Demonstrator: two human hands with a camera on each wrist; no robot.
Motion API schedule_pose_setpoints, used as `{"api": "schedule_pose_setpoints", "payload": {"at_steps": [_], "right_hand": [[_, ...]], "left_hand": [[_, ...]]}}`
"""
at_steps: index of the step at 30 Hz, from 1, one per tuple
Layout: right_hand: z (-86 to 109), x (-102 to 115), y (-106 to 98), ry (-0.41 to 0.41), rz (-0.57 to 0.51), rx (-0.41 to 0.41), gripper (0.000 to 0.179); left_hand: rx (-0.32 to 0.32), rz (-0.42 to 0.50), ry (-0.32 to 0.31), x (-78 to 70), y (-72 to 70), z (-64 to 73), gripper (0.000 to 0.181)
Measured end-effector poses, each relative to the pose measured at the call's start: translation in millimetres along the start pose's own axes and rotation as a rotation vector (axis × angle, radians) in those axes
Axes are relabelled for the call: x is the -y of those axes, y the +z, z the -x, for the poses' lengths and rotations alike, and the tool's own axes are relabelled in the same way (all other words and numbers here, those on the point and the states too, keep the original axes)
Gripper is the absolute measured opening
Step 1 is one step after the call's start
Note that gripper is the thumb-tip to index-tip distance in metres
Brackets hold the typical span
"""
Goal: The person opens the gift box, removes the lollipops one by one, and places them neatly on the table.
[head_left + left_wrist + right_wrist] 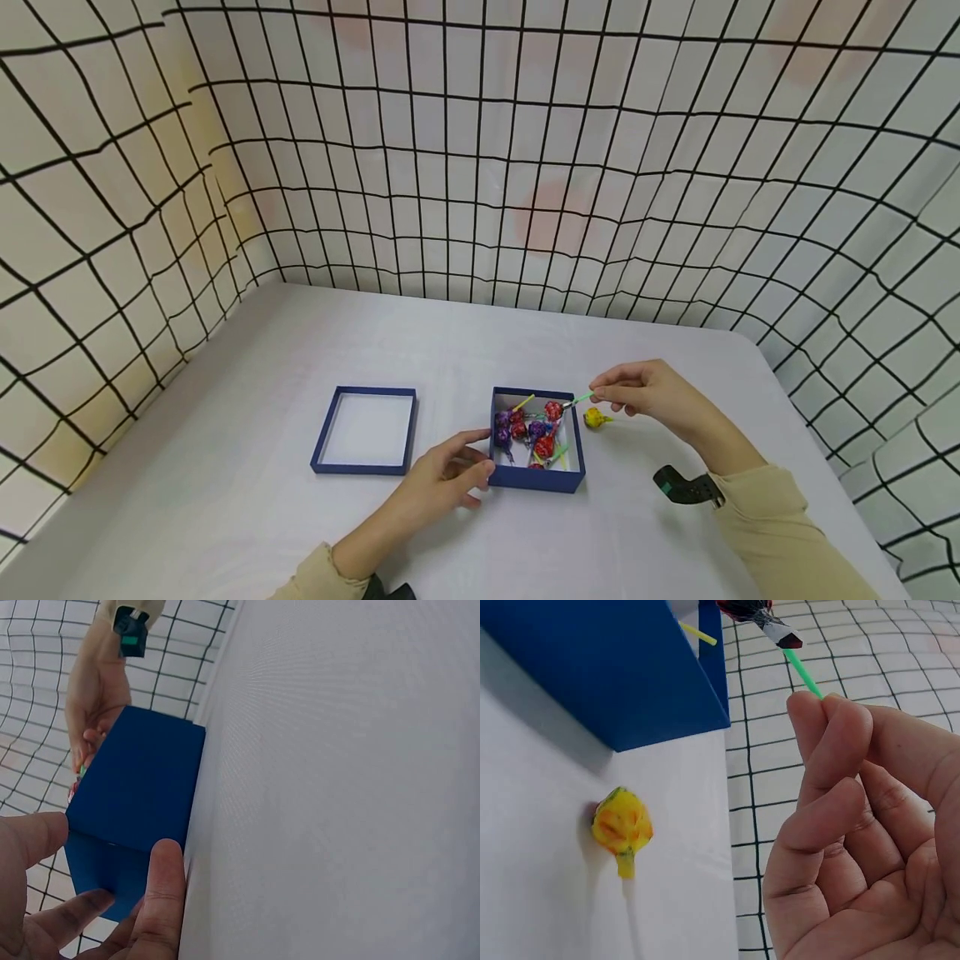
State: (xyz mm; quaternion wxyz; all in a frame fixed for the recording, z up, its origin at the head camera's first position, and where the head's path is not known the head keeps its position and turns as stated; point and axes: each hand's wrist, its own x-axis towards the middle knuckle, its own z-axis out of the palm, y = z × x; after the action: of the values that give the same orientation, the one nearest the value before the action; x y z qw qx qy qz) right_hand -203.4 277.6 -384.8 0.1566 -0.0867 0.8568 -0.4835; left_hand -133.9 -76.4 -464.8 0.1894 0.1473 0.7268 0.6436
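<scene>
Carefully, a right hand (651,390) pinches the green stick of a red-wrapped lollipop (555,410) between thumb and forefinger, the candy end pointing away from the fingertips and over a blue box (536,478). The left hand (446,477), its fingers loosely extended, touches the near side of that box, which sits on the table (262,500) between the two hands. Inside, to the right of the left hand, lie more lollipops (543,447) in red and purple wrappers. A yellow lollipop (595,417) (the only one lying directly on the tabletop) rests just below the right hand, beside the box. To the left of the left hand, well apart from the right, a blue-rimmed lid (367,429) lies with its white interior facing up.
</scene>
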Motion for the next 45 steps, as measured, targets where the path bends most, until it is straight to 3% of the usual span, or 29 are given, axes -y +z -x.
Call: {"api": "schedule_pose_setpoints", "payload": {"at_steps": [19, 36, 45], "right_hand": [[24.5, -36, -14, 0.053, -0.105, -0.122, 0.038], [46.6, -81, -27, 0.123, -0.282, -0.068, 0.020], [46.9, -87, -21, 0.156, -0.306, -0.052, 0.021]], "left_hand": [[-0.008, -0.005, -0.004, 3.2, 0.6, -0.4, 0.056], [0.001, -0.002, 0.010, 0.9, -0.4, -1.4, 0.055], [-0.001, -0.005, 0.011, 0.9, -0.1, -0.5, 0.055]]}}
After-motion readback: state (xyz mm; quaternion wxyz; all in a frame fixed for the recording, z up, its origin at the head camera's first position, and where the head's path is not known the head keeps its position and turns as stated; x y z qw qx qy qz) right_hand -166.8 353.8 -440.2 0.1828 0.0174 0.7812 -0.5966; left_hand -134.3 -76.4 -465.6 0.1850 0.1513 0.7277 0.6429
